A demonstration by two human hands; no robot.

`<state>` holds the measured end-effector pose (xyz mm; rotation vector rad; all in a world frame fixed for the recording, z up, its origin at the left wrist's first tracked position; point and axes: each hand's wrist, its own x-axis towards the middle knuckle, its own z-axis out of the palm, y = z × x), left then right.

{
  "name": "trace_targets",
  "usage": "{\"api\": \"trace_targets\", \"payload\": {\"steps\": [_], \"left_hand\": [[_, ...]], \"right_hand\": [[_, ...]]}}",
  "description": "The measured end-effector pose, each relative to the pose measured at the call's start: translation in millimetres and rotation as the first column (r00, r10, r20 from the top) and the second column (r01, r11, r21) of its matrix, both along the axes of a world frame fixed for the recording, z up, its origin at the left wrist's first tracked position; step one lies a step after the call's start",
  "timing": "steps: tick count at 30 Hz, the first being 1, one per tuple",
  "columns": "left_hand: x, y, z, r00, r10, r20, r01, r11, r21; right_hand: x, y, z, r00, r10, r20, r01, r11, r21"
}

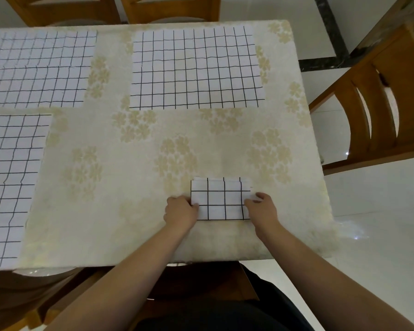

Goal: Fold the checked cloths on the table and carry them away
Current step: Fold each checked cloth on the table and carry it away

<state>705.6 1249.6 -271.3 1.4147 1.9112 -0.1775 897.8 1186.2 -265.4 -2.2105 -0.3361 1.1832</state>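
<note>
A small folded white cloth with black checks [221, 199] lies near the table's front right. My left hand [180, 211] grips its left edge with curled fingers. On the opposite side my right hand [261, 207] grips the right edge the same way. Three more checked cloths lie flat and unfolded: one at the back centre [196, 68], one at the back left [37, 68], one at the front left [10, 182].
The table [134, 199] wears a cream cloth with pale flower prints. Wooden chairs stand at the back [167, 8], at the right [378, 101] and under the front edge [58, 299]. White tiled floor [378, 211] lies to the right.
</note>
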Motion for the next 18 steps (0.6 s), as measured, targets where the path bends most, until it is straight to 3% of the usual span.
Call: {"api": "trace_targets", "payload": {"steps": [6, 11, 15, 18], "left_hand": [[-1.0, -2.0, 10.0, 0.922, 0.161, 0.351, -0.168, 0.986, -0.012], [-10.7, -7.9, 13.0, 0.813, 0.294, 0.502, -0.266, 0.955, -0.128], [-21.9, -8.6, 20.5, 0.832, 0.187, 0.523, -0.205, 0.979, -0.025], [-29.1, -5.4, 33.0, 0.845, -0.035, 0.533, -0.036, 0.992, 0.122]], "right_hand": [[0.3, 2.4, 2.6, 0.999, 0.042, -0.012, -0.043, 0.998, -0.049], [-4.7, -6.3, -1.2, 0.979, 0.176, 0.098, -0.17, 0.983, -0.068], [-12.0, -12.1, 2.0, 0.968, 0.194, 0.158, -0.191, 0.981, -0.034], [-15.4, -18.2, 4.6, 0.971, 0.181, 0.154, -0.192, 0.979, 0.065]]}}
